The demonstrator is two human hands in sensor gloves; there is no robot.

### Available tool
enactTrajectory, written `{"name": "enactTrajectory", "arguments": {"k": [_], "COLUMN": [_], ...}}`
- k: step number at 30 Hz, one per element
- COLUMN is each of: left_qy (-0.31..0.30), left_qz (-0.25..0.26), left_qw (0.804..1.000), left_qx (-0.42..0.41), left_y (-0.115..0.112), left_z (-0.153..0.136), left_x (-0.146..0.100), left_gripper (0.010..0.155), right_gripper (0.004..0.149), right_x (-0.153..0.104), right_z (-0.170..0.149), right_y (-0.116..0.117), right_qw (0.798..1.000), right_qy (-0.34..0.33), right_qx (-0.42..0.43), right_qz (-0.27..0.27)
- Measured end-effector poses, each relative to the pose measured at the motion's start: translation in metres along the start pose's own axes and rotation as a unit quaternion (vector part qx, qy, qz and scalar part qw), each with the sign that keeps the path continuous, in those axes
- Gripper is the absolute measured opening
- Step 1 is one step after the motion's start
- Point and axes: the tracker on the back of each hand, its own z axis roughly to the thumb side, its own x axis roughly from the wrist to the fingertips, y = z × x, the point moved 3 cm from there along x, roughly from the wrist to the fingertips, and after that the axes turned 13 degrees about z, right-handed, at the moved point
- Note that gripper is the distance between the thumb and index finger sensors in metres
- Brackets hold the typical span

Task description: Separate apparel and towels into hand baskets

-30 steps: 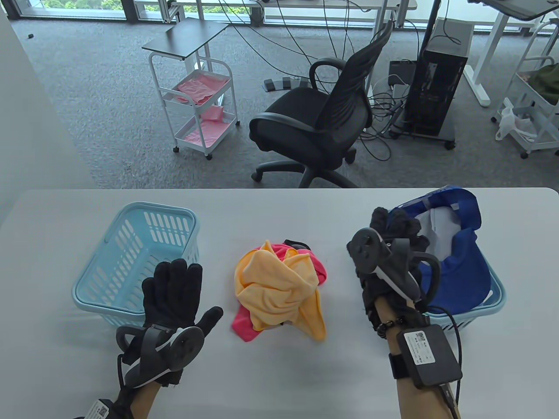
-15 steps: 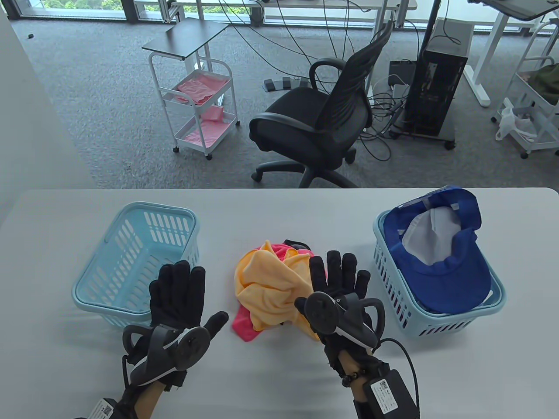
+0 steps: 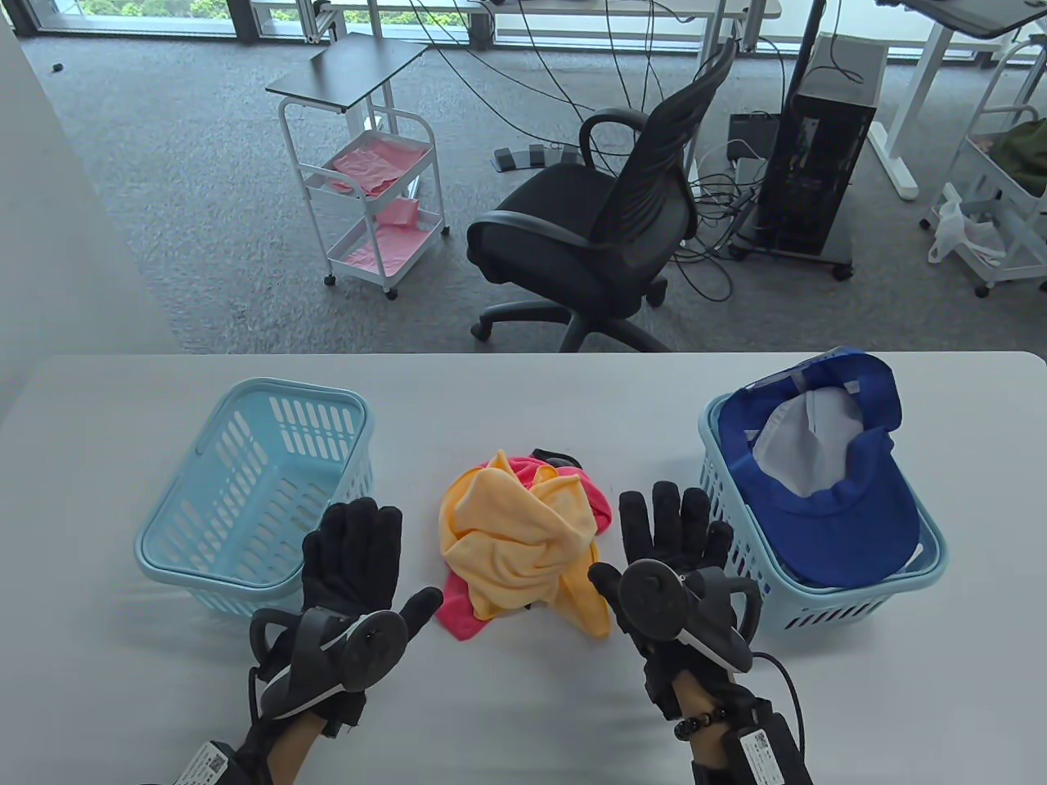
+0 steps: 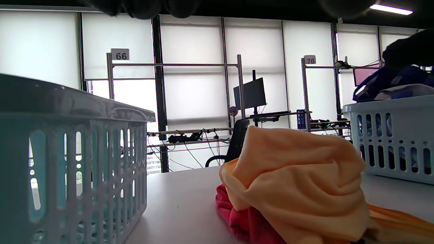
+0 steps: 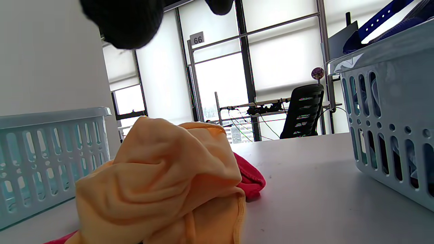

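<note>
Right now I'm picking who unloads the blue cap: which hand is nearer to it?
Right. The right hand hovers just left of the cap's basket, close to the blue cap. The left hand is across the towel pile, by the other basket.

right hand (image 3: 667, 556) | moved off blue cap basket (image 3: 736, 523) | now beside towels (image 3: 523, 540)

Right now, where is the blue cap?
In the table view the blue cap lies upside down in the right basket, at the table's right side, just right of the right hand and the orange towel.
</note>
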Motion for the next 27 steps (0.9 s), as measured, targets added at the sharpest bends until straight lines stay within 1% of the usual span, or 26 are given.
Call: {"name": "enactTrajectory", "arguments": {"k": [5,9,11,15,17,21,27], "left_qy": [-0.009,-0.019,-0.028,-0.032,-0.036,-0.044,-0.032], "left_qz": [-0.006,-0.024,-0.040,-0.082,-0.109,-0.144,-0.193], "left_qw": [1.000,0.999,0.998,0.995,0.992,0.988,0.981], "left_qx": [-0.018,-0.028,-0.034,-0.051,-0.051,-0.037,-0.022], "left_y": [-0.002,-0.008,-0.014,-0.035,-0.047,-0.073,-0.107], "left_z": [0.010,0.023,0.031,0.050,0.060,0.081,0.092], "left_x": [0.007,0.020,0.030,0.051,0.061,0.080,0.094], "left_gripper": [0.092,0.092,0.092,0.093,0.095,0.098,0.103], "right_gripper": [0.082,0.082,0.081,0.081,0.081,0.081,0.080], "right_x": [-0.002,-0.002,-0.002,-0.002,-0.002,-0.002,-0.002], "right_z": [-0.002,-0.001,0.000,0.001,0.001,-0.001,-0.004], "right_y": [-0.002,-0.002,-0.001,-0.001,-0.001,-0.001,-0.002], "right_qw": [1.000,1.000,1.000,1.000,1.000,1.000,1.000], "right_qy": [0.003,0.002,0.001,0.002,0.003,0.009,0.015], "right_qx": [0.006,0.007,0.007,0.005,0.006,0.008,0.017], "right_qz": [-0.009,-0.007,-0.008,-0.006,-0.006,-0.007,-0.004]}}
